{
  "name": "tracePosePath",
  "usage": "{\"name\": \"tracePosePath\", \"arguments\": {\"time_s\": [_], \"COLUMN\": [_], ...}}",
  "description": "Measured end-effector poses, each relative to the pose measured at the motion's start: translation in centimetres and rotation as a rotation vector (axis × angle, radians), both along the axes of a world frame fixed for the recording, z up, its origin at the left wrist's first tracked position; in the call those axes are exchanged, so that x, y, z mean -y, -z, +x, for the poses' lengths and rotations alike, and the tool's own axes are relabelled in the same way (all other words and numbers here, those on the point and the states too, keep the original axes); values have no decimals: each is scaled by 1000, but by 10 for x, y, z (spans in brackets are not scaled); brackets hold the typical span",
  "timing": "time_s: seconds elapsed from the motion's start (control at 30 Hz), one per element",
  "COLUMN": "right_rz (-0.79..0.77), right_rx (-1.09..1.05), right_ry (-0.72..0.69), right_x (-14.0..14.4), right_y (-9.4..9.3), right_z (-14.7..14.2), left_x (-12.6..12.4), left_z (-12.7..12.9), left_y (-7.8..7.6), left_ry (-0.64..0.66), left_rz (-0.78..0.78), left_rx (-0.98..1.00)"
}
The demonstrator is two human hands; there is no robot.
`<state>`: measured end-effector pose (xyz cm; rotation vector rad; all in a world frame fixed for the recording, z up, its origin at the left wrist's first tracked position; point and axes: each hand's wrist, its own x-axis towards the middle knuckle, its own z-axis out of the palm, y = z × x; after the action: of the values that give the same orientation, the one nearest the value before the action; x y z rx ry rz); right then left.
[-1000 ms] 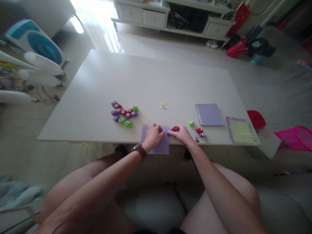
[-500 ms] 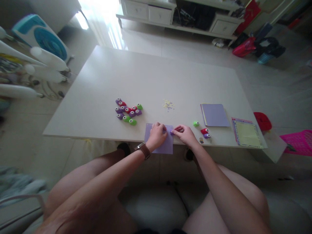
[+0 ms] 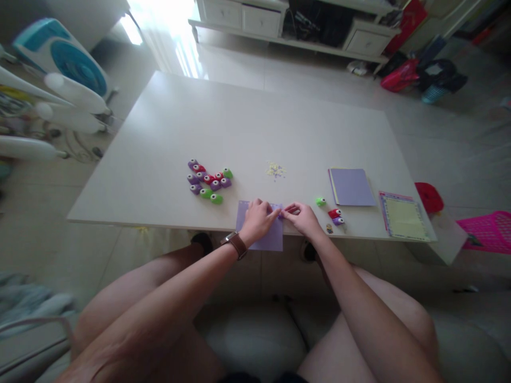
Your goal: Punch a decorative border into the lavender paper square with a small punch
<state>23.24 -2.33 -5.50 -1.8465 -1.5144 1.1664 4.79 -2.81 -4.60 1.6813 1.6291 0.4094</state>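
Purple sheet half-covered, punch hidden under fingers

Person seated, arms bare to the shoulder, no sleeves visible. Left hand: wristwatch with brown strap and dark case worn at the wrist. Right hand: nothing worn. Both legs bare above the knee.
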Motion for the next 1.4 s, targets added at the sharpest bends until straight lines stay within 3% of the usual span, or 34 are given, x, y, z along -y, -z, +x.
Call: {"name": "tracePosePath", "arguments": {"time_s": [0.23, 0.73, 1.03, 1.23, 1.4], "right_rz": [-34, -102, -134, -177, -157], "right_rx": [114, 277, 103, 119, 208], "right_ry": [15, -35, -51, -50, -85], "right_x": [-3, -10, -13, -9, -7], "right_y": [-5, -19, -10, -26, -36], "right_z": [-4, -14, -6, -1, 9], "left_x": [1, -10, -11, -18, -18], "left_z": [6, 7, 3, -4, -5], "left_y": [-7, -5, -4, 9, 8], "left_ry": [-29, -76, 7, 91, 79], "left_rz": [-1, -62, -82, -70, -67], "left_rx": [-62, -83, -73, -59, -68]}}
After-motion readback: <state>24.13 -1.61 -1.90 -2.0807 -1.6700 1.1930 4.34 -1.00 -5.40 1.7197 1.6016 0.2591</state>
